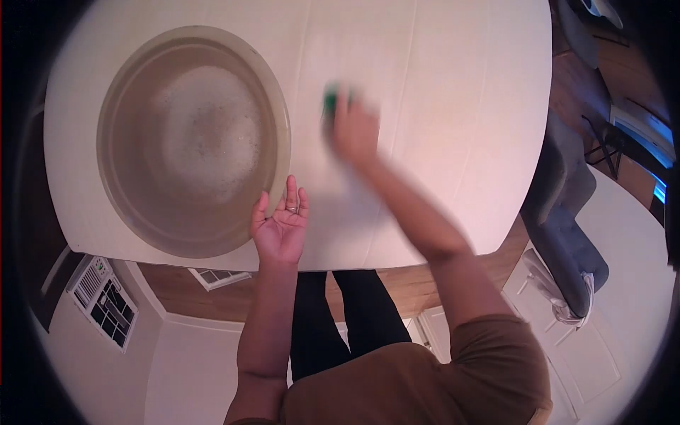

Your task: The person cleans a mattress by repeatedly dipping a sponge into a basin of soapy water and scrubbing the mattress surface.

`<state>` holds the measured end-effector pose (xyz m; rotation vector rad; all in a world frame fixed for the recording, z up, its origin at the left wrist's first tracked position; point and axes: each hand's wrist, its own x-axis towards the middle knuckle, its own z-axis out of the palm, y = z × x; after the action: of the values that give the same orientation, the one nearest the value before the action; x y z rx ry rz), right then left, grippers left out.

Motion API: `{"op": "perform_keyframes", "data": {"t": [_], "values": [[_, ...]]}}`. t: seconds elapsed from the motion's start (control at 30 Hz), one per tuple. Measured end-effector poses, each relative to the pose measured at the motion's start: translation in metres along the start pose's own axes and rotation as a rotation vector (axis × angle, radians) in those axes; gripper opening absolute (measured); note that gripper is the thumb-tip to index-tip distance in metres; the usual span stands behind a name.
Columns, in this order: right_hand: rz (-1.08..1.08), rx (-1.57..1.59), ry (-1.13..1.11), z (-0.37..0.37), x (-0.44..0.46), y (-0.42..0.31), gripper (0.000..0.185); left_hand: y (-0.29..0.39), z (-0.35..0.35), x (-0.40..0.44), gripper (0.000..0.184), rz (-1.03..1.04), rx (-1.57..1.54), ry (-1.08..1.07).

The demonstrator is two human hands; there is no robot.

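Note:
A large round basin (pixel 282 113) stands on the left half of the pale table, holding cloudy water with white foam (pixel 212 134). My left hand (pixel 280 230) is by the basin's lower right rim, palm up, fingers apart, with a ring on one finger and nothing in it. Over the table, right of the basin, my right hand (pixel 356 131) is closed on a small green sponge (pixel 331 100). Motion blurs this hand and the sponge, so its exact shape and whether it touches the tabletop are hard to make out.
The pale tabletop (pixel 460 134) has faint seams and a rounded edge close to my body. Beyond its right side is a dark grey couch (pixel 567 248) with a light cloth (pixel 567 304) on it. A window air conditioner (pixel 91 280) shows at lower left.

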<state>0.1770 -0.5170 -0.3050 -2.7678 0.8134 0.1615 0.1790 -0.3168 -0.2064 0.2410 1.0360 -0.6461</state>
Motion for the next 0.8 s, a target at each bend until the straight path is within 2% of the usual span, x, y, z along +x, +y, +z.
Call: {"op": "perform_keyframes", "data": {"t": [0.03, 0.07, 0.1, 0.13, 0.2, 0.27, 0.3, 0.33, 0.37, 0.4, 0.47, 0.5, 0.53, 0.6, 0.63, 0.7, 0.73, 0.77, 0.8], "values": [[-0.061, 0.005, -0.067, 0.021, -0.083, -0.011, 0.05, 0.0, 0.002, -0.001, 0.032, -0.001, -0.004, -0.01], [-0.136, 0.015, -0.324, 0.03, -0.161, -0.019, 0.047, -0.002, 0.003, -0.003, 0.032, -0.006, -0.01, 0.006], [-0.302, 0.09, -0.265, 0.026, -0.214, -0.021, 0.039, -0.002, 0.005, -0.003, 0.032, -0.009, -0.011, 0.018], [-0.382, 0.204, -0.27, 0.015, -0.213, -0.016, 0.04, -0.003, 0.007, -0.002, 0.032, -0.011, -0.01, 0.004], [-0.419, 0.047, -0.186, 0.03, -0.126, 0.001, 0.038, -0.001, 0.002, -0.004, 0.03, 0.006, 0.038, -0.008], [-0.388, -0.176, 0.088, 0.01, 0.017, 0.016, 0.032, 0.002, 0.0, -0.001, 0.03, 0.011, 0.063, -0.044], [-0.252, -0.223, 0.122, -0.009, 0.09, 0.027, 0.031, 0.001, -0.004, -0.002, 0.029, 0.009, 0.076, -0.059], [-0.06, -0.149, 0.209, -0.029, 0.156, 0.041, 0.033, 0.001, -0.006, -0.004, 0.029, 0.02, 0.077, -0.045], [0.025, -0.003, 0.249, -0.054, 0.188, 0.048, 0.034, 0.0, -0.004, -0.002, 0.029, 0.031, 0.074, -0.068], [0.239, 0.012, -0.097, -0.085, 0.191, 0.029, 0.033, 0.0, -0.003, -0.002, 0.028, 0.029, 0.074, -0.085], [-0.039, -0.012, 0.203, -0.027, 0.123, 0.036, 0.04, -0.003, -0.009, -0.001, 0.029, 0.03, 0.058, -0.057], [-0.031, 0.012, 0.108, -0.01, 0.053, 0.028, 0.046, -0.002, -0.006, 0.0, 0.029, 0.047, 0.065, -0.046], [-0.133, -0.012, -0.039, 0.009, -0.027, 0.023, 0.051, -0.002, -0.002, 0.0, 0.029, 0.046, 0.061, -0.058], [-0.446, 0.045, -0.301, 0.037, -0.188, 0.017, 0.042, -0.003, 0.003, -0.004, 0.028, 0.039, 0.042, -0.026], [-0.444, 0.046, -0.293, 0.03, -0.181, 0.028, 0.042, -0.002, 0.003, -0.004, 0.028, 0.039, 0.047, -0.032], [-0.633, -0.03, -0.363, 0.022, -0.144, 0.056, 0.038, 0.0, -0.004, 0.0, 0.03, 0.065, 0.069, -0.002], [-0.408, -0.1, -0.543, 0.01, -0.062, 0.065, 0.036, 0.0, -0.005, -0.001, 0.03, 0.063, 0.075, 0.003], [-0.338, -0.244, -0.132, -0.006, 0.003, 0.082, 0.034, -0.001, -0.005, -0.004, 0.03, 0.063, 0.093, -0.031], [-0.259, -0.219, 0.134, -0.025, 0.07, 0.095, 0.032, -0.002, -0.004, -0.003, 0.03, 0.07, 0.109, -0.074]]}}
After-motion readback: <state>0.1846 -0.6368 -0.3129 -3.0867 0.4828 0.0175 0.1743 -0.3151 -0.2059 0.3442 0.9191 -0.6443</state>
